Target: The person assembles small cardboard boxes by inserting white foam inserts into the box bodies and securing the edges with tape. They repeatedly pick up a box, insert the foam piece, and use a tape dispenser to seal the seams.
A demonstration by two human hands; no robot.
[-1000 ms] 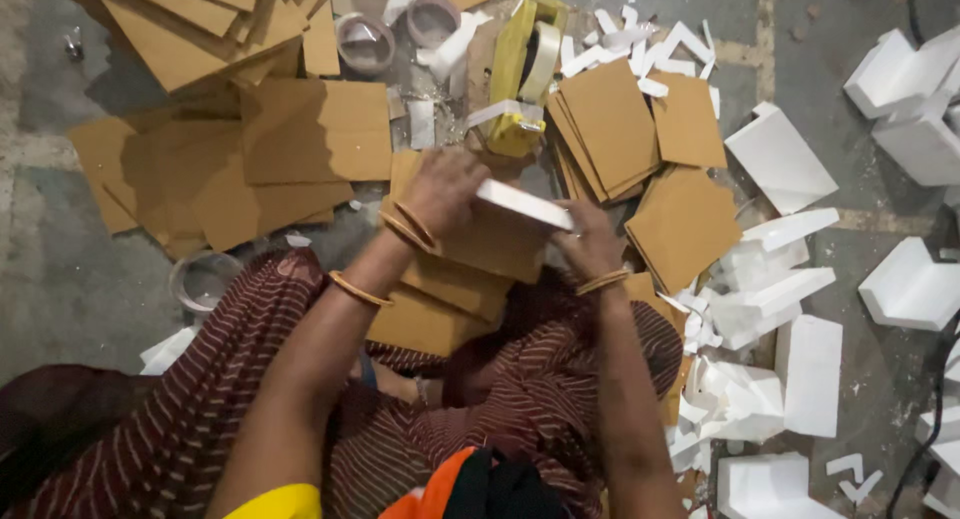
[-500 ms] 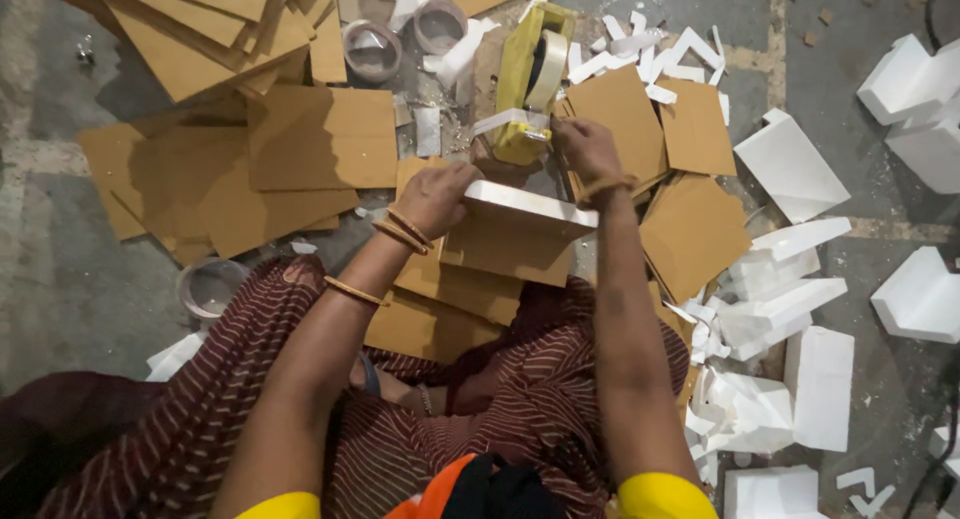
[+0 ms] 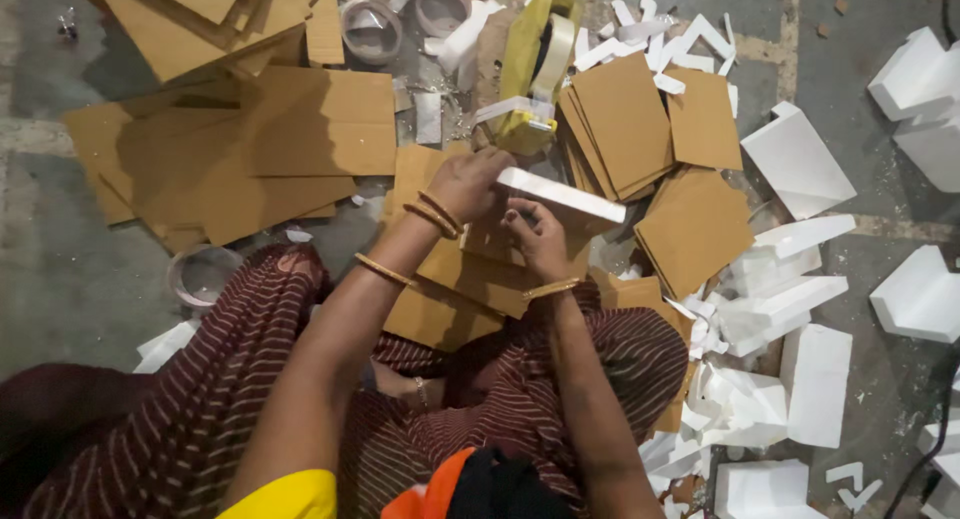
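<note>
Two hands meet on one white foam slab (image 3: 562, 194) over my lap. My left hand (image 3: 468, 182) is closed on its ten o'clock end; my right hand (image 3: 538, 237) is curled beneath its middle, fingers pinching the near edge. Its long axis runs ten to four. At twelve o'clock stands the yellow tape dispenser (image 3: 535, 64), nearer my left hand.

White foam slab (image 3: 562, 194), flat, tilted, atop brown cardboard piece (image 3: 490, 241)

cardboard stack (image 3: 200, 19) cut off by top edge; foam block (image 3: 935, 74) by right edge
</note>
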